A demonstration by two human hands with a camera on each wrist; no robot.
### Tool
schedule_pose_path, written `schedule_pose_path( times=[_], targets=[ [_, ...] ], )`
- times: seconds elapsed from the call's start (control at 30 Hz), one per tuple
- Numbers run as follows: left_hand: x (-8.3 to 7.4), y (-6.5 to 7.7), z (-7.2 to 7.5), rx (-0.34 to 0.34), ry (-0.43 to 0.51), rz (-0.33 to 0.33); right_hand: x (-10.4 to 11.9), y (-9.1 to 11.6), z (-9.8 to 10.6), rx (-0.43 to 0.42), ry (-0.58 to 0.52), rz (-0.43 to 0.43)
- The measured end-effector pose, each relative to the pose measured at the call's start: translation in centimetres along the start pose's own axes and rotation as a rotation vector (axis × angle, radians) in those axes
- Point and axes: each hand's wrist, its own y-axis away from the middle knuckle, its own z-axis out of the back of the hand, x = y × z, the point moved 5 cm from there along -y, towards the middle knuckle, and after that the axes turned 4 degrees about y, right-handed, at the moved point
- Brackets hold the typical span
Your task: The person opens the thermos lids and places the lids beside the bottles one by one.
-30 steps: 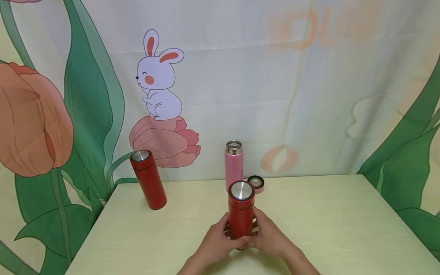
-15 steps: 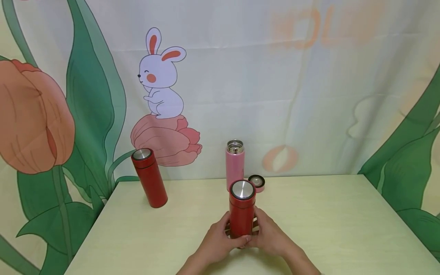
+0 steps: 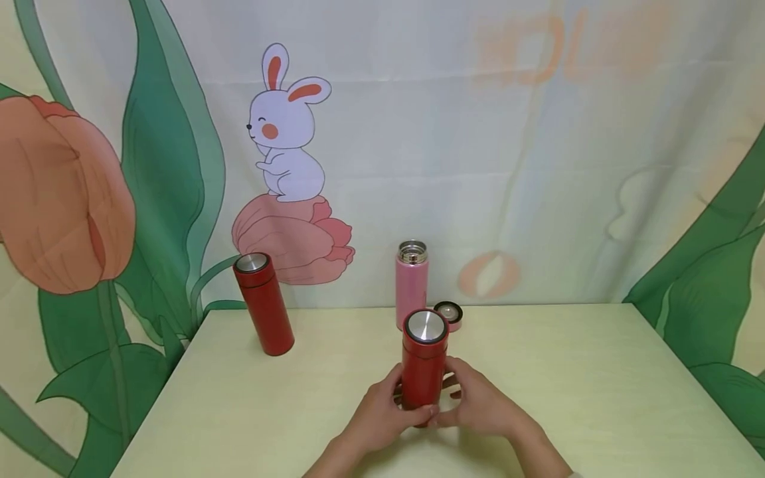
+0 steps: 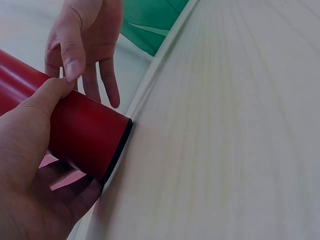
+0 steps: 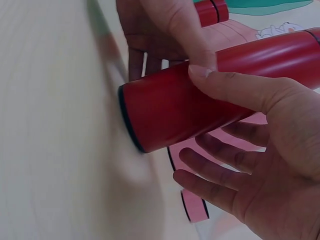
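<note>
A red thermos [image 3: 423, 375] with a steel-topped lid stands in front of me in the head view, its black-edged base close over the table [image 4: 215, 140]. My left hand [image 3: 378, 415] grips its lower part, thumb across the near side and fingers behind it. On the other side is my right hand [image 3: 483, 406]; its thumb lies along the thermos beside the left thumb. In the right wrist view, the right fingers [image 5: 220, 172] are spread and stand apart from the red wall. Most of the left fingers are hidden behind the thermos in the head view.
Behind the held thermos stands an uncapped pink thermos [image 3: 411, 285], partly covered by it. A pink lid [image 3: 449, 315] lies upside down beside that one. Another red thermos [image 3: 265, 309] with its lid on stands at the left. A printed curtain [image 3: 370, 153] hangs behind the table.
The right hand has loosened and shifted slightly right, its fingers now farther from the red thermos. The left hand keeps its grip. The view has shifted a little.
</note>
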Motion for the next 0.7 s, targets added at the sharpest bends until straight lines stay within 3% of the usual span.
schedule_pose_path(
  times=[0.3, 0.7],
  targets=[
    [-0.4, -0.1, 0.2, -0.003, -0.019, -0.019, 1.4, 0.4, 1.7, -0.061, 0.023, 0.043],
    [0.0, -0.1, -0.1, 0.001, -0.004, 0.020, 3.6, 0.5, 3.7, -0.101, 0.004, 0.070]
  ],
)
